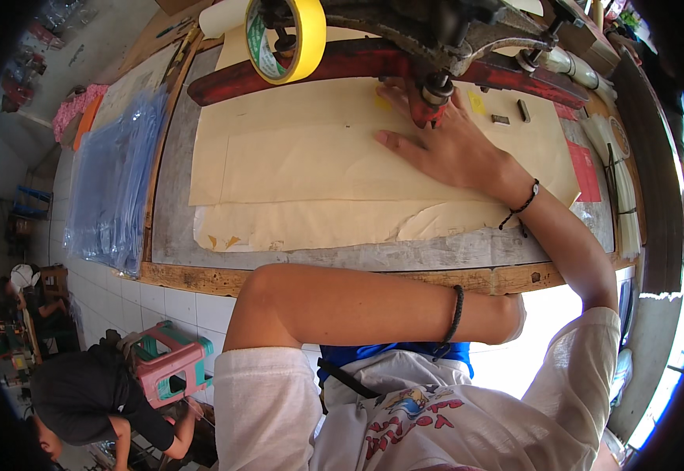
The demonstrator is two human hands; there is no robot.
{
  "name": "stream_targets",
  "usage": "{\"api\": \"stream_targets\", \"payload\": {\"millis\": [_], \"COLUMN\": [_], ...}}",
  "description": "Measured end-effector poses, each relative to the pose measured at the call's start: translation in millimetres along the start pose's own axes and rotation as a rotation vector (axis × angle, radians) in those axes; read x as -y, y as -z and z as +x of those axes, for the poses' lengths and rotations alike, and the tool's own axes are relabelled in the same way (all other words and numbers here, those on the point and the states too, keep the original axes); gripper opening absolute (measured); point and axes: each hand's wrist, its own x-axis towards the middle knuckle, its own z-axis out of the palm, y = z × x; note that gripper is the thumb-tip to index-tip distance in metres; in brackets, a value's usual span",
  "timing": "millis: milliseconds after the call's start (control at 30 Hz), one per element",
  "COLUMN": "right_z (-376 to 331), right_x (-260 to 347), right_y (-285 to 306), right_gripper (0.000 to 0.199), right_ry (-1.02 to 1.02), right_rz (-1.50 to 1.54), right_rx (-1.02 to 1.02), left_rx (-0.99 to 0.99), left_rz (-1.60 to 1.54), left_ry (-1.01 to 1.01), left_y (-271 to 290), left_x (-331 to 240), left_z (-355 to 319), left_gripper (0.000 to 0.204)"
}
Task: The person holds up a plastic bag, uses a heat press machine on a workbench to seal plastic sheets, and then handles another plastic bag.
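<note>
My right hand (458, 154) lies flat on a cream sheet (279, 157), fingers spread and thumb out to the left. Part of the fingers is hidden behind the red tip of a metal fitting (437, 88) on the machine above. Underneath is another cream sheet (303, 226) with a torn front edge. My left forearm crosses in front of the table, and my left hand (512, 318) is at its right end, below the table edge; its fingers are hidden. Two small metal pieces (501, 120) and a yellow patch (477, 102) lie right of my right hand.
A red bar (334, 67) spans the table's back, with a yellow tape roll (310, 39) hanging before it. Clear bluish plastic sheets (114, 184) overhang the left. Red sheets (585, 169) and bundled white strips (621, 184) lie right. A person (83, 392) bends near a pink stool (173, 369).
</note>
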Motion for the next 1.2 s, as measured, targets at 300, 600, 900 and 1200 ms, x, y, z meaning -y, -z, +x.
{"api": "stream_targets", "payload": {"millis": [300,600,900,1200], "right_z": [-1,0,0,1], "right_x": [0,-2,-1,-1], "right_y": [-1,-2,-2,1], "right_gripper": [0.065,0.066,0.066,0.064], "right_ry": [0.008,-0.018,-0.017,-0.034], "right_rz": [-0.011,-0.012,0.009,0.009], "right_rx": [-0.025,0.021,0.010,0.057], "left_rx": [0.003,0.044,0.099,-0.029], "left_rz": [-0.028,0.009,-0.063,0.001], "left_ry": [0.032,0.001,-0.053,0.037], "left_y": [-2,-3,-11,4], "left_x": [-7,-6,-12,3], "left_z": [-1,0,1,-1], "left_gripper": [0.019,0.019,0.021,0.019]}}
